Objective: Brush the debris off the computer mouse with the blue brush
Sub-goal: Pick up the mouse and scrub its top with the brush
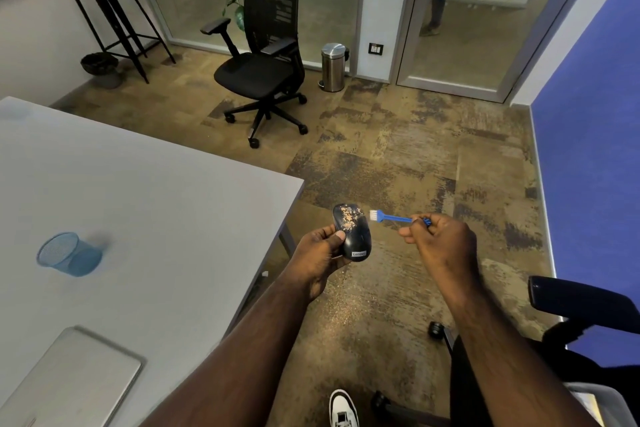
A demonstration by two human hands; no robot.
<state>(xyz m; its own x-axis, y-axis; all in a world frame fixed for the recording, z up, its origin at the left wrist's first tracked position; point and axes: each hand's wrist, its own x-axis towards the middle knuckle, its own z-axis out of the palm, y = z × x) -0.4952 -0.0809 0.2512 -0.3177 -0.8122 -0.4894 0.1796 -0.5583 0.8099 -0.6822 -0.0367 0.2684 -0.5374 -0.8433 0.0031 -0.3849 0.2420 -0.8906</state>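
Observation:
My left hand grips a black computer mouse over the floor, just off the table's right edge, thumb on its left side. Tan crumbs cover the mouse's front half. My right hand pinches the handle of a small blue brush. The brush lies level, its white bristles just to the right of the mouse's front and a little apart from it.
A grey table on the left holds a blue mesh cup lying on its side and a shut silver laptop. A black office chair and a steel bin stand farther off. Crumbs speckle the carpet below the mouse. Another chair's armrest is at my right.

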